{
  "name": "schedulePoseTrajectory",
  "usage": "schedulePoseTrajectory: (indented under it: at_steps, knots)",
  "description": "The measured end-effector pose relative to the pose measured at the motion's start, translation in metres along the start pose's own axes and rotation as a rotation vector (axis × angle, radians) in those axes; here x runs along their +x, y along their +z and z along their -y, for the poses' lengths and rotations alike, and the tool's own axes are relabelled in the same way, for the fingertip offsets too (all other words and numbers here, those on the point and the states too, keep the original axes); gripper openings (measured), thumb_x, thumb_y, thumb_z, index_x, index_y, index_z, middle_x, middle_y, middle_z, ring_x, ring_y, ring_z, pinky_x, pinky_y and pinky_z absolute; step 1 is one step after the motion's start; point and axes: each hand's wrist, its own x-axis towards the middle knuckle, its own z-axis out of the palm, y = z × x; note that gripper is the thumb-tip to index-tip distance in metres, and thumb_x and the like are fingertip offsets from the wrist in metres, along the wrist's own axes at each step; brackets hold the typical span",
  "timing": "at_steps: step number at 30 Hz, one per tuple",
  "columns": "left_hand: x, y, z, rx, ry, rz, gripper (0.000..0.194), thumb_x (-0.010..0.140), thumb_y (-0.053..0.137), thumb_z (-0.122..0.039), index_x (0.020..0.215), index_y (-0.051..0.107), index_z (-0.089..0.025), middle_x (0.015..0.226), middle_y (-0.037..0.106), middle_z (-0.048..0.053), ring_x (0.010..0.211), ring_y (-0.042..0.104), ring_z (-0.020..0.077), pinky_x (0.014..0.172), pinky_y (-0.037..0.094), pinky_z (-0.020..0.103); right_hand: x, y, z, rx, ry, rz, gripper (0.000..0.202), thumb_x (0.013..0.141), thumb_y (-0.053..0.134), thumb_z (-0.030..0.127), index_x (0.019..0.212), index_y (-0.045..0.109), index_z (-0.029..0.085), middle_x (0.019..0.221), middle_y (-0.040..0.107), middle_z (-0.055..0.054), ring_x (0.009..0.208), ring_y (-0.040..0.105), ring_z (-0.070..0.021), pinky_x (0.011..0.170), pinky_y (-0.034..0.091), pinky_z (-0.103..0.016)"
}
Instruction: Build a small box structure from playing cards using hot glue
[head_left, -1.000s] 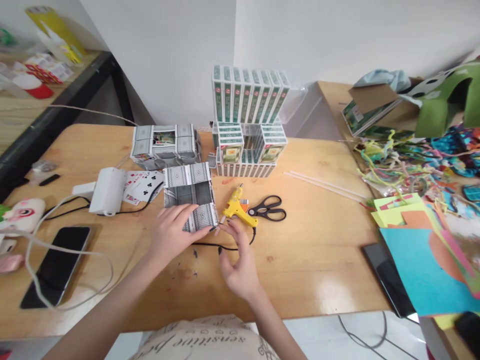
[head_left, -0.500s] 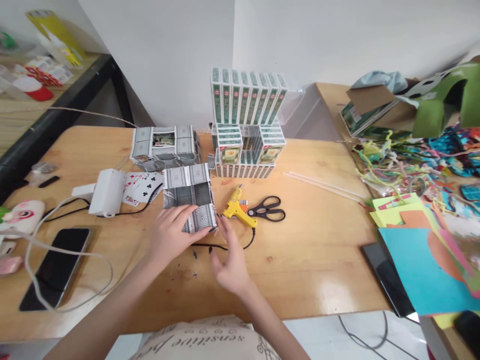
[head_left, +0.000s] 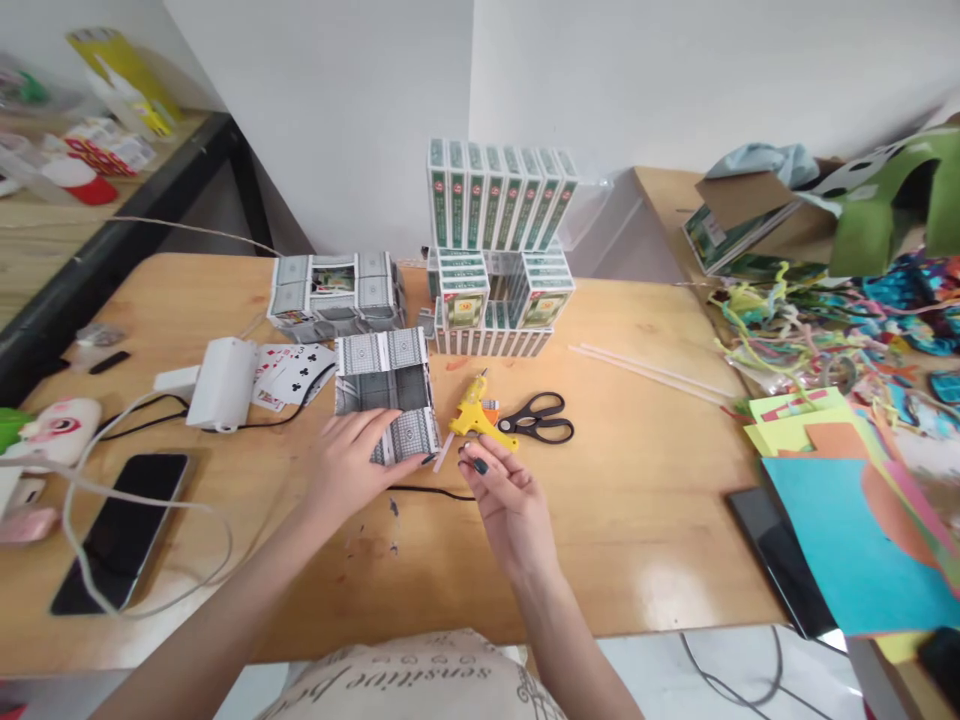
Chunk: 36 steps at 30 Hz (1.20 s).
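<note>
Apparent step: bracing. Left hand point(head_left: 349, 465) clamps card box point(head_left: 386, 387); right hand point(head_left: 514, 505), at the box's 4 o'clock, has fingers together, contents unclear. Next move probably requires steady support.

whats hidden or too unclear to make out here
All in the head view:
Playing-card box, near left corner: behind the left hand.
Whether the right hand pinches anything: too small.
Fine print on the card packs: too small.
Part of the flat black device: under blue paper.

The shirt point(head_left: 412, 685) reads "sensitive" upside down, and a loose playing card point(head_left: 302, 374) shows black clubs.
</note>
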Motion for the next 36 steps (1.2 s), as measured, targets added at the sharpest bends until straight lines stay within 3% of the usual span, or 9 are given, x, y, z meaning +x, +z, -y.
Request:
schedulePoseTrajectory:
  at_steps: [5, 10, 18, 33, 36]
  knots:
    - [0.0, -0.001, 0.0, -0.015, -0.013, 0.011, 0.042, 0.073, 0.065, -0.048, 0.103, 0.061, -0.019, 0.096, 0.07, 0.008, 0.086, 0.065, 0.0241, 0.078, 0.048, 0.038, 0.005, 0.007, 0.004, 0.082, 0.072, 0.016, 0.025, 0.07, 0.071, 0.014, 0.093, 0.067, 0.02, 0.098, 0.07, -0.003, 0.089, 0.065, -0.0148, 0.09, 0.051, -0.032]
    - [0.002, -0.003, -0.002, -0.013, -0.013, 0.009, 0.041, 0.073, 0.066, -0.046, 0.103, 0.06, -0.019, 0.095, 0.07, 0.008, 0.085, 0.065, 0.0238, 0.077, 0.048, 0.037, 0.011, 0.009, 0.0, 0.188, 0.113, 0.012, 0.019, 0.071, 0.072, 0.016, 0.087, 0.068, 0.023, 0.083, 0.069, 0.002, 0.071, 0.064, -0.009, 0.074, 0.055, -0.021]
    - [0.001, -0.002, -0.001, -0.014, -0.014, 0.002, 0.042, 0.072, 0.066, -0.047, 0.103, 0.061, -0.019, 0.095, 0.069, 0.008, 0.085, 0.064, 0.0242, 0.076, 0.048, 0.038, 0.015, 0.015, 0.001, 0.141, 0.128, -0.024, 0.023, 0.061, 0.079, 0.012, 0.081, 0.07, 0.02, 0.066, 0.067, 0.003, 0.058, 0.062, -0.0082, 0.06, 0.055, -0.018]
    - [0.0, -0.001, -0.001, -0.02, -0.017, 0.002, 0.043, 0.072, 0.066, -0.048, 0.102, 0.062, -0.018, 0.094, 0.069, 0.009, 0.084, 0.064, 0.0249, 0.076, 0.048, 0.039, 0.015, 0.014, 0.002, 0.092, 0.093, 0.01, 0.019, 0.068, 0.074, 0.015, 0.086, 0.071, 0.017, 0.083, 0.072, -0.002, 0.076, 0.069, -0.0137, 0.074, 0.058, -0.024]
    - [0.002, -0.004, -0.001, -0.054, -0.042, 0.044, 0.045, 0.072, 0.067, -0.047, 0.105, 0.06, -0.018, 0.098, 0.068, 0.009, 0.088, 0.063, 0.0256, 0.078, 0.049, 0.04, 0.015, 0.016, 0.004, 0.07, 0.078, 0.036, 0.017, 0.071, 0.073, 0.02, 0.088, 0.07, 0.018, 0.089, 0.073, -0.004, 0.084, 0.069, -0.0166, 0.079, 0.057, -0.029]
